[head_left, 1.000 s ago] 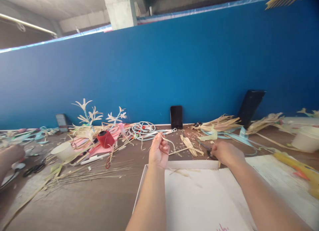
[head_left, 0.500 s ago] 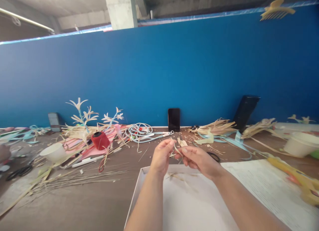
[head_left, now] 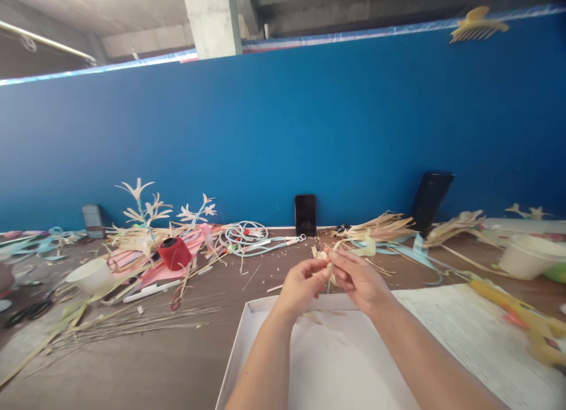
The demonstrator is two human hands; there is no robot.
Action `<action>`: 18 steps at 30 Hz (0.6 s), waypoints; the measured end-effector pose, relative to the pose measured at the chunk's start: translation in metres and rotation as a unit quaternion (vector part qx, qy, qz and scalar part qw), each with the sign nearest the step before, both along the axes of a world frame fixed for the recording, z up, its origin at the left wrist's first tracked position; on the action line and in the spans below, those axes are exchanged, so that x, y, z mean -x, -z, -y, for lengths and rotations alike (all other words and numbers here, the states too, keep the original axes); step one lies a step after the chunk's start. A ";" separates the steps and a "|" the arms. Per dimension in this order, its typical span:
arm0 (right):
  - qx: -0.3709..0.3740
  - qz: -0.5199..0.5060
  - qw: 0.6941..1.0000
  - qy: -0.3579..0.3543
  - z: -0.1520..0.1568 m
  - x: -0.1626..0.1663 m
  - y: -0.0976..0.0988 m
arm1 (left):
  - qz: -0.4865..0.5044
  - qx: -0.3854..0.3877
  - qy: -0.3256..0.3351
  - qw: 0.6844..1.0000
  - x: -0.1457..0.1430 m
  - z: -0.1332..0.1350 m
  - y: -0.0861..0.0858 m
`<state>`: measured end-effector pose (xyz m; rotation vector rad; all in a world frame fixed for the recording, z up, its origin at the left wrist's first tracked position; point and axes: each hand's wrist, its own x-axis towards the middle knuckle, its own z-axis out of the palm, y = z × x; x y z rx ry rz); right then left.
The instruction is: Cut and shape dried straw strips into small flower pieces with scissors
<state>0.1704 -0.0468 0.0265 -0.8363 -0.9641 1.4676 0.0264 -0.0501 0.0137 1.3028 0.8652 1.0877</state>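
My left hand (head_left: 304, 283) and my right hand (head_left: 357, 277) meet over the far edge of a white shallow box (head_left: 340, 351). Both pinch a small piece of pale dried straw (head_left: 329, 269) between thumbs and fingertips, and most of it is hidden by the fingers. Just behind my fingers, pale straw scraps (head_left: 319, 254) lie on the brown table. My forearms cross above the box, where a few thin bits of straw rest.
At left stand straw flowers (head_left: 148, 212), a red thread spool (head_left: 174, 253), a white cup (head_left: 91, 276) and black scissors (head_left: 30, 313). A phone (head_left: 305, 214) leans on the blue partition (head_left: 283, 127). At right are straw bundles (head_left: 380, 227), a printed sheet (head_left: 477, 339) and a yellow glue gun (head_left: 522, 321).
My hands have shifted right and drawn together, with the fingers of both now closed round the straw. The view has tilted slightly.
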 end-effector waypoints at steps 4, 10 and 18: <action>0.011 0.021 0.999 0.035 -0.002 0.000 0.003 | -0.003 0.005 0.006 1.000 -0.003 -0.002 0.006; 0.007 0.037 0.998 0.059 -0.007 0.000 0.009 | -0.006 0.026 -0.019 0.999 -0.002 -0.003 0.006; 0.006 0.129 0.991 0.026 -0.007 0.001 0.015 | 0.006 0.047 -0.040 0.998 -0.003 -0.004 0.008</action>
